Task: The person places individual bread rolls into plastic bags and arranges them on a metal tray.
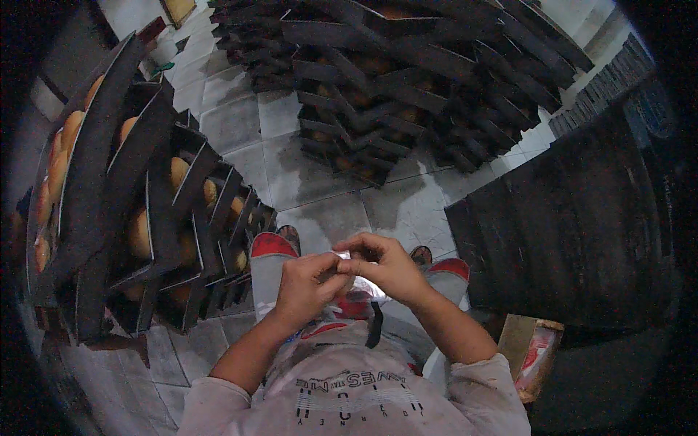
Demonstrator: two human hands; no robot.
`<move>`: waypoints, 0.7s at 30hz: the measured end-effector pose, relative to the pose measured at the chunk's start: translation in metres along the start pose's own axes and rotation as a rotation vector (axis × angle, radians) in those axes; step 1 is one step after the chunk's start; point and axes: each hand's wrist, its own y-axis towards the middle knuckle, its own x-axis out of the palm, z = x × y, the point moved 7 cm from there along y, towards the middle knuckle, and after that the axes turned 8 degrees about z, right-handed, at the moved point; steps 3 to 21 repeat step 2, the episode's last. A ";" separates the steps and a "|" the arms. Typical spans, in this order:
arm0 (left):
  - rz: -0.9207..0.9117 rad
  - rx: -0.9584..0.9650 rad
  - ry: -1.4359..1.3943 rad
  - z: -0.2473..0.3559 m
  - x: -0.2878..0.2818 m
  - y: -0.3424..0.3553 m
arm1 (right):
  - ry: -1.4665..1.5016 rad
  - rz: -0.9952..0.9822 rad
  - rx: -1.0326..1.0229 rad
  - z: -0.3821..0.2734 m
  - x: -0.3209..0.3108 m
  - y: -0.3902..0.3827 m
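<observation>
Above my lap, both hands meet with their fingers pinched together. My left hand (309, 288) is closed, its fingertips touching those of the other hand. My right hand (385, 267) curls in from the right, thumb and fingers pressed together. Between and just below them shows a thin, shiny whitish piece (369, 288) that looks like clear plastic. Its exact kind cannot be made out, as the fingers cover much of it.
On the left rises a stack of dark trays (94, 211) with bread loaves (138, 232) inside. More stacked dark trays (392, 80) stand ahead on the tiled floor (291, 171). A dark panel-like surface (560, 225) is at right, near a cardboard box (515, 338) holding a red-and-white package (536, 356).
</observation>
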 end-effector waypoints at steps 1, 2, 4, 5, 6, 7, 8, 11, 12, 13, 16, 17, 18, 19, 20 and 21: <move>-0.003 0.001 -0.003 0.001 0.003 0.001 | -0.028 0.015 -0.008 0.001 -0.002 -0.001; -0.006 0.003 -0.006 0.001 0.005 0.002 | -0.030 0.020 -0.007 0.001 -0.004 -0.001; -0.006 0.003 -0.006 0.001 0.005 0.002 | -0.030 0.020 -0.007 0.001 -0.004 -0.001; -0.006 0.003 -0.006 0.001 0.005 0.002 | -0.030 0.020 -0.007 0.001 -0.004 -0.001; -0.006 0.003 -0.006 0.001 0.005 0.002 | -0.030 0.020 -0.007 0.001 -0.004 -0.001; -0.006 0.003 -0.006 0.001 0.005 0.002 | -0.030 0.020 -0.007 0.001 -0.004 -0.001; -0.006 0.003 -0.006 0.001 0.005 0.002 | -0.030 0.020 -0.007 0.001 -0.004 -0.001; -0.006 0.003 -0.006 0.001 0.005 0.002 | -0.030 0.020 -0.007 0.001 -0.004 -0.001; -0.006 0.003 -0.006 0.001 0.005 0.002 | -0.030 0.020 -0.007 0.001 -0.004 -0.001; -0.006 0.003 -0.006 0.001 0.005 0.002 | -0.030 0.020 -0.007 0.001 -0.004 -0.001; -0.006 0.003 -0.006 0.001 0.005 0.002 | -0.030 0.020 -0.007 0.001 -0.004 -0.001; -0.006 0.003 -0.006 0.001 0.005 0.002 | -0.030 0.020 -0.007 0.001 -0.004 -0.001; -0.006 0.003 -0.006 0.001 0.005 0.002 | -0.030 0.020 -0.007 0.001 -0.004 -0.001; -0.006 0.003 -0.006 0.001 0.005 0.002 | -0.030 0.020 -0.007 0.001 -0.004 -0.001; -0.006 0.003 -0.006 0.001 0.005 0.002 | -0.030 0.020 -0.007 0.001 -0.004 -0.001; -0.006 0.003 -0.006 0.001 0.005 0.002 | -0.030 0.020 -0.007 0.001 -0.004 -0.001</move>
